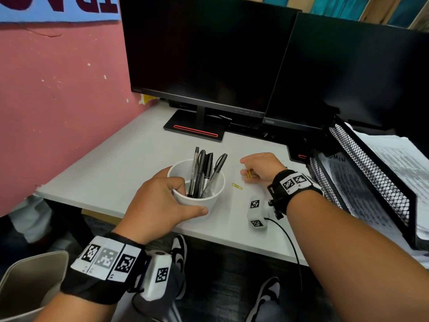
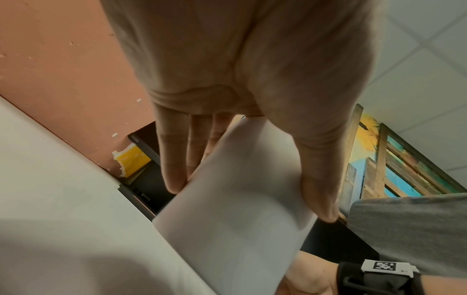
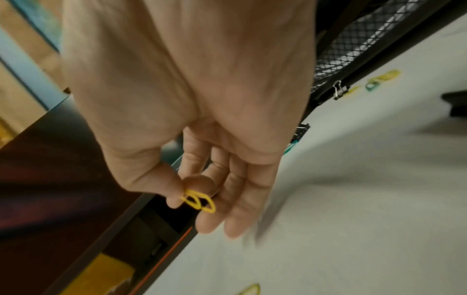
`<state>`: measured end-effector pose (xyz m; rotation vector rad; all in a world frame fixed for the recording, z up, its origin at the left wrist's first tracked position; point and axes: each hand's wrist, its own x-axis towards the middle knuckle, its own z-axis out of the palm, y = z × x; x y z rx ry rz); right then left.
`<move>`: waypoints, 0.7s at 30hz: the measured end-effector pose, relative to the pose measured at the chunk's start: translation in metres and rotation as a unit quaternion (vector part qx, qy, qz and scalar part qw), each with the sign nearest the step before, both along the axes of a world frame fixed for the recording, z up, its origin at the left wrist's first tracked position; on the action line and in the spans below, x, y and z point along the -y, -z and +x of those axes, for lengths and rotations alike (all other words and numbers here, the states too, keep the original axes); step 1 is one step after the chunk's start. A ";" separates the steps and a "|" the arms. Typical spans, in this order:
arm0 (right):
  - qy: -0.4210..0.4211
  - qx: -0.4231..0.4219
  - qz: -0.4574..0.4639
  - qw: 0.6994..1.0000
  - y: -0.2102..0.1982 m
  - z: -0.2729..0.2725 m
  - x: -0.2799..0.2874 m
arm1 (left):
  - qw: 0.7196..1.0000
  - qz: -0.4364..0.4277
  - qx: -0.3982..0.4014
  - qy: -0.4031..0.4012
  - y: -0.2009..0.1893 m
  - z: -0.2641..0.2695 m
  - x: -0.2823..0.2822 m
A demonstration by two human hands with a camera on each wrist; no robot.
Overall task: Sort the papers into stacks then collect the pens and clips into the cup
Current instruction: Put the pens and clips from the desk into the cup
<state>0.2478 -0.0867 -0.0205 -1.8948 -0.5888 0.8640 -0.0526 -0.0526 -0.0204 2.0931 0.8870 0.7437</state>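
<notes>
A white cup [image 1: 197,196] stands near the desk's front edge with several black pens [image 1: 204,173] upright in it. My left hand [image 1: 160,201] grips the cup [image 2: 235,209] round its near side, thumb along the front wall. To the cup's right, my right hand [image 1: 257,168] hovers just above the desk and pinches yellow paper clips [image 1: 249,174] [image 3: 198,200] between thumb and forefinger. Another yellow clip [image 1: 237,186] lies on the desk between the cup and that hand. More yellow and green clips [image 3: 379,79] and a binder clip [image 3: 337,89] lie by the mesh tray.
Two dark monitors [image 1: 209,54] stand at the back on black bases [image 1: 195,130]. A black mesh paper tray [image 1: 362,175] with printed sheets [image 1: 399,159] fills the right side. A pink wall [image 1: 58,101] bounds the left. A beige bin [image 1: 30,282] sits below the desk.
</notes>
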 end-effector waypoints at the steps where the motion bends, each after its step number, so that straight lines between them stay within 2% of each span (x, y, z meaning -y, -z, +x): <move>1: 0.010 -0.014 -0.002 1.000 -0.002 0.001 0.001 | 1.000 0.001 -0.002 0.000 0.000 0.001 0.000; 2: 0.012 -0.004 -0.026 1.000 -0.003 0.002 0.001 | 1.000 0.002 -0.002 0.000 0.000 0.001 0.001; 4: -0.023 0.086 -0.118 0.989 -0.004 0.000 -0.002 | 1.000 0.002 -0.002 -0.002 0.000 0.003 0.001; 6: -0.094 0.178 -0.190 0.961 -0.001 -0.007 -0.003 | 1.000 0.002 -0.003 -0.001 -0.001 0.004 0.002; 8: -0.155 0.232 -0.228 0.933 0.009 -0.013 -0.005 | 1.000 0.002 -0.006 0.000 -0.001 0.006 0.004; 16: -0.209 0.328 -0.285 0.876 0.007 -0.030 -0.006 | 1.000 0.008 -0.007 0.004 -0.004 0.009 0.009; 21: -0.220 0.338 -0.279 0.871 0.011 -0.038 0.000 | 1.000 0.017 -0.007 0.018 -0.010 0.011 0.014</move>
